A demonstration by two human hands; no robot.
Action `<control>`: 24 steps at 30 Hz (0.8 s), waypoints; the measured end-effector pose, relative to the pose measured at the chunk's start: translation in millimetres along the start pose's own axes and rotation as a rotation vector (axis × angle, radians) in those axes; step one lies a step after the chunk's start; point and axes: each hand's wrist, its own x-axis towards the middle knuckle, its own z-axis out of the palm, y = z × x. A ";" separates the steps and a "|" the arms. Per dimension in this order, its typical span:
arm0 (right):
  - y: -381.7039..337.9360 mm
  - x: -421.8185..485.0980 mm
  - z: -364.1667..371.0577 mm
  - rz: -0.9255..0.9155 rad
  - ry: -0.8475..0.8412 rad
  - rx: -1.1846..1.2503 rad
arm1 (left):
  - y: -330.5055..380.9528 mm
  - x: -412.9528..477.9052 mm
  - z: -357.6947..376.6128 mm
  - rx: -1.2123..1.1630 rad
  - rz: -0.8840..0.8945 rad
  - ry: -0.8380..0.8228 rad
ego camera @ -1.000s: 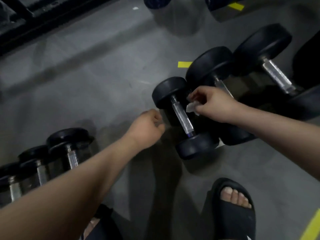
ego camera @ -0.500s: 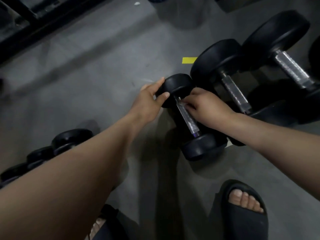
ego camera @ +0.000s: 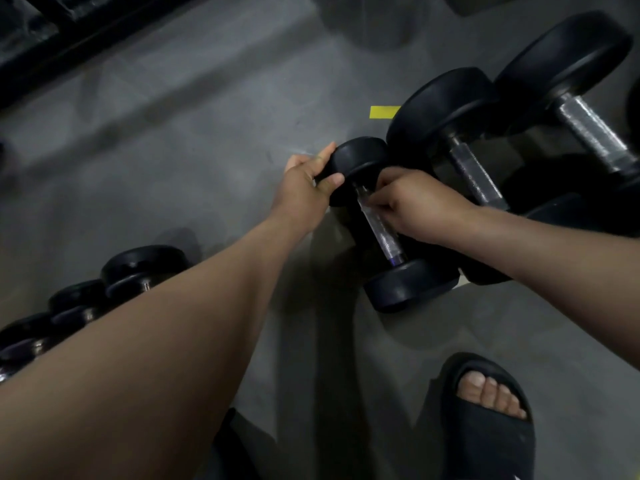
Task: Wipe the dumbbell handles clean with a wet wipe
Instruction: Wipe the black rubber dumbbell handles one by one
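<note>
Dumbbell (ego camera: 381,230), left hand (ego camera: 304,192) gripping head (ego camera: 362,155), right hand (ego camera: 419,206) round handle (ego camera: 389,245)

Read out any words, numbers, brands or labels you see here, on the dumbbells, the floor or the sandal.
No text can be read.
Dumbbells: heads plain black, no weight numbers show.
Yellow tape on the floor: blank.
Sandal: no logo shows.
Purple band at the handle end: colour only, too dim to tell any print.
</note>
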 end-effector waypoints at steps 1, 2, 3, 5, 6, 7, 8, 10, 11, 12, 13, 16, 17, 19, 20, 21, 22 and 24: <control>0.2 3.9 1.0 0.034 0.015 0.008 | -1.2 -0.7 1.0 -0.003 -0.002 0.004; 0.4 4.8 2.9 0.057 0.032 0.020 | -2.4 -1.5 1.9 -0.005 -0.001 0.010; 0.6 2.2 4.7 0.064 0.042 0.028 | -3.5 -2.1 2.9 -0.010 0.003 0.016; 2.0 -9.3 4.7 0.038 0.011 0.041 | -6.1 -2.2 4.4 -0.026 0.008 0.024; 3.2 -15.1 2.6 0.018 -0.034 0.046 | -7.7 -2.3 5.0 -0.033 0.007 0.025; 3.8 -18.7 -1.2 0.005 -0.086 0.045 | -9.2 -2.2 5.5 -0.039 0.010 0.029; 4.3 -18.8 -5.3 0.001 -0.130 0.039 | -10.1 -2.1 5.9 -0.046 0.015 0.035; 3.6 -10.1 -10.3 0.002 -0.125 0.020 | -10.4 -2.2 7.6 -0.055 0.023 0.047; 2.5 -3.4 -11.3 0.002 -0.087 0.017 | -10.3 -2.3 8.6 -0.060 0.026 0.052; 0.9 3.4 -11.6 0.009 -0.047 0.019 | -10.6 -2.3 9.5 -0.067 0.029 0.057; -0.2 8.9 -11.0 0.027 -0.023 0.022 | -11.3 -2.4 10.0 -0.072 0.033 0.061; 3.3 7.8 -9.9 0.040 -0.059 -0.005 | -12.7 -2.9 10.9 -0.084 0.038 0.066; 5.7 2.4 -11.2 0.029 -0.110 -0.010 | -13.2 -2.9 11.0 -0.091 0.039 0.066; 7.4 -9.2 -15.6 0.023 -0.238 -0.001 | -15.6 -2.0 11.2 -0.098 0.045 0.069; 7.2 -12.2 -17.6 0.017 -0.284 0.003 | -17.8 -0.9 11.7 -0.100 0.048 0.073; 7.6 -11.6 -18.5 0.001 -0.295 0.004 | -19.6 -0.3 12.7 -0.104 0.051 0.079; 8.3 -8.2 -18.6 -0.020 -0.270 -0.003 | -21.1 0.3 14.1 -0.109 0.053 0.088; 9.9 3.8 -15.8 -0.046 -0.161 -0.029 | -23.1 1.0 17.4 -0.118 0.056 0.103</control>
